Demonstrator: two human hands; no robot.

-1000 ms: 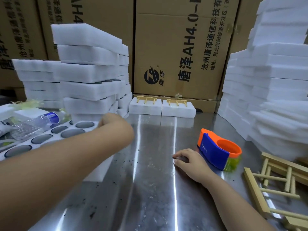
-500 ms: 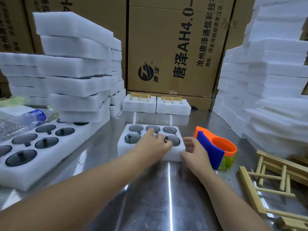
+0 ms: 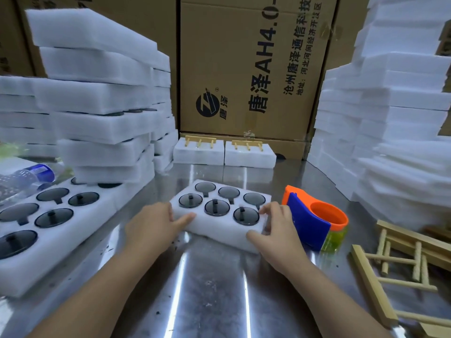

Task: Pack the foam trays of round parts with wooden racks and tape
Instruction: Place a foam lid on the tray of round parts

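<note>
- Though crowded on three sides, bench point(image 3: 212, 289) of polished steel, bare at the near centre.
- Printed carton point(image 3: 244, 69) upright at the back.
- Left foam stack point(image 3: 97, 93) and right foam stack point(image 3: 395, 123), well apart at the flanks. Dark discs glimpsed between some left-hand layers. Judged stock waiting its turn.
- Long foam tray point(image 3: 73, 250), left of centre, far end under the left foam stack. Cavities filled, no rack, no tape. Judged not yet packed.
- Wooden racks point(image 3: 369, 280), loose heap at the near right edge. Judged supply for trays to come.
- Finished packs point(image 3: 199, 154), two side by side against the carton, each topped with one such rack. Tape on them too faint to confirm. Judged done.
- Six-cavity foam tray point(image 3: 219, 234), bench centre, unit in hand. All six cavities filled, nothing on top, nothing wound round. Judged at the first step, with racking and taping left.
- Tape dispenser point(image 3: 312, 223), orange and blue, just right of that tray, unheld.
- Left grip point(image 3: 151, 228), closed on the tray's left end, thumb laid along the near top edge, fingers hidden.
- Right grip point(image 3: 275, 235), pinching the right end, fingertips bent over the top, thumb against the near wall. Tray thus spanned between both grips.
- Round parts point(image 3: 216, 208), dark, each with a small central stem.
</note>
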